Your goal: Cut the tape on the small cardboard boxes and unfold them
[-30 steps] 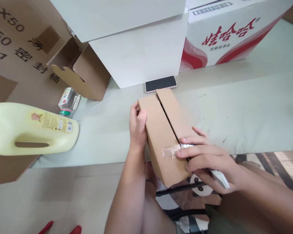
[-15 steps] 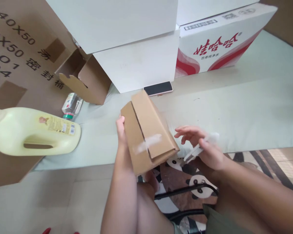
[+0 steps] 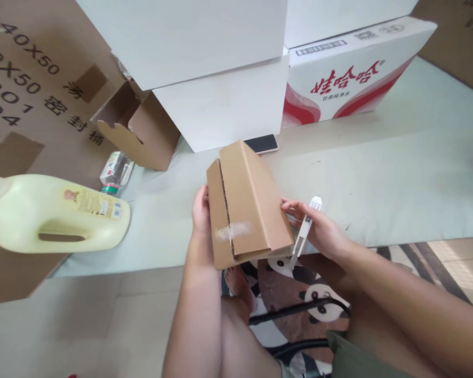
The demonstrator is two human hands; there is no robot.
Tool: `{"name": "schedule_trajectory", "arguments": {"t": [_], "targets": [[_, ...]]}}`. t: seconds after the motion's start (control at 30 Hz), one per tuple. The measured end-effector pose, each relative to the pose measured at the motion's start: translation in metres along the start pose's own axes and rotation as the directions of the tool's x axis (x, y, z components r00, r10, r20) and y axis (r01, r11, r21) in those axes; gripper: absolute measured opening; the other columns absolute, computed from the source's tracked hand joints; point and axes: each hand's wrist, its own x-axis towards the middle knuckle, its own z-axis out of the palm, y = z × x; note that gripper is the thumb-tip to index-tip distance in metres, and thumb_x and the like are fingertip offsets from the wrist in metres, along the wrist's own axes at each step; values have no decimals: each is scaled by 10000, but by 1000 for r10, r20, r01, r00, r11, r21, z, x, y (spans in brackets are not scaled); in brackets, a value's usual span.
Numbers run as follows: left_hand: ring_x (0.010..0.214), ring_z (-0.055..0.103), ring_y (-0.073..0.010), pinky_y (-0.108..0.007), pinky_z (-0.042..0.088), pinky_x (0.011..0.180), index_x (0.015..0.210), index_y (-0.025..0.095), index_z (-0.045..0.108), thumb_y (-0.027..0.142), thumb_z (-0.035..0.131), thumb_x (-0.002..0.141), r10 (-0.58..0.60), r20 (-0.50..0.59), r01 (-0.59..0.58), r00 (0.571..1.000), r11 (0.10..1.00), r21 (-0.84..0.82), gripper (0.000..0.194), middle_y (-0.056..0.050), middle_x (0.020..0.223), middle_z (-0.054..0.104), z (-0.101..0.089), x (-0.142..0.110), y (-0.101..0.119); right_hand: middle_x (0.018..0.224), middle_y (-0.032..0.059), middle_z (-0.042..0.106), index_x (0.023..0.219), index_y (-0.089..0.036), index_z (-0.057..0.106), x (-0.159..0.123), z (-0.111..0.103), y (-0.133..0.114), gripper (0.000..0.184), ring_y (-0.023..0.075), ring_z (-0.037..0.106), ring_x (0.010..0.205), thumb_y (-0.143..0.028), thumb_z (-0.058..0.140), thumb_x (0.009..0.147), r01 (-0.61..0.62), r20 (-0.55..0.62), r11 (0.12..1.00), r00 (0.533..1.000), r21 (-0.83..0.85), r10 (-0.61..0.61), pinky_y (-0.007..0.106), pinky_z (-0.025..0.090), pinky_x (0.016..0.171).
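A small brown cardboard box [image 3: 256, 199] is held up at a tilt over the front edge of the table. Its two top flaps meet at a seam, with a whitish strip of tape [image 3: 234, 231] across the near end. My left hand [image 3: 201, 210] is closed on the box's left side, its fingers partly hidden behind the cardboard. In my right hand [image 3: 319, 226] is a white utility knife [image 3: 305, 228], pointing down towards me. The fingertips of that hand touch the box's right side.
White cartons [image 3: 224, 110] stand at the back, with a dark-screened phone [image 3: 264, 144] before them. A red-and-white carton [image 3: 347, 89] is behind on the right. Leftward are an open brown box [image 3: 153, 131], a clear bottle [image 3: 117, 170] and a pale yellow jug [image 3: 55, 210].
The box has moved slightly right and up, now partly covering the phone. My right hand has come left against the box, and the knife has turned more upright.
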Motion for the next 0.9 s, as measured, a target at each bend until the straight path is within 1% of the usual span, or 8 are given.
{"name": "schedule_trajectory", "arguments": {"t": [0.07,0.17,0.27,0.37,0.47,0.57,0.7,0.9], "targets": [[932,693,-252,-393,571,764,1207,270,542,635,543,835,-6,52,8,999,999,-42,521,-60,1081,704,-5,1,5,1527,33,471,949,-285,702,1,-3,-1,442,296,414,1426,-685,575,810,18,42,998,999,-54,-16,505,398,1102],[1036,687,-253,-377,562,809,1371,387,422,540,688,790,10,159,-17,987,999,43,656,-40,1258,662,-14,3,7,1612,3,350,1077,-329,707,1,-7,-2,494,304,344,1469,-713,557,805,45,103,994,994,-95,-35,537,370,1120],[1071,683,-260,-385,555,836,1376,379,443,534,718,770,9,124,-24,992,993,116,683,-53,1276,659,-22,10,0,1603,-11,368,1065,-328,718,4,-8,-3,468,313,379,1443,-682,560,803,105,63,993,993,-59,-101,511,438,1054],[1085,676,-260,-370,547,848,1208,272,600,480,757,729,30,13,-32,999,984,177,545,-82,1240,680,-25,20,-8,1389,24,591,967,-304,703,7,-8,-4,382,295,494,1327,-612,522,832,214,-115,977,970,-20,-215,434,530,862],[1075,677,-291,-398,555,821,1030,207,668,592,647,759,-47,21,44,999,993,111,472,-119,1200,697,-27,26,-11,1090,37,676,876,-287,654,8,-8,-5,323,259,572,1170,-561,485,860,264,-243,964,934,-24,-262,362,531,749],[1031,689,-303,-401,558,784,1017,205,679,652,651,709,-84,70,81,994,996,47,544,-118,1139,716,-27,24,-9,930,30,648,793,-272,613,7,-5,-8,320,235,607,1015,-560,486,850,252,-250,968,936,-12,-247,341,519,728],[941,693,-263,-349,545,753,1019,214,682,491,798,628,-54,35,47,998,983,175,493,-84,1037,731,-24,18,-5,775,14,588,738,-256,582,7,-4,-14,329,190,592,763,-571,527,815,249,-282,969,930,6,-237,315,494,648],[1020,664,-234,-331,528,839,998,220,676,398,740,711,31,79,-49,996,970,240,344,-65,1107,712,-24,15,-2,467,-57,365,738,-249,597,5,-17,-24,431,115,304,404,-668,537,821,274,-406,955,864,-116,-298,277,250,411]]}}
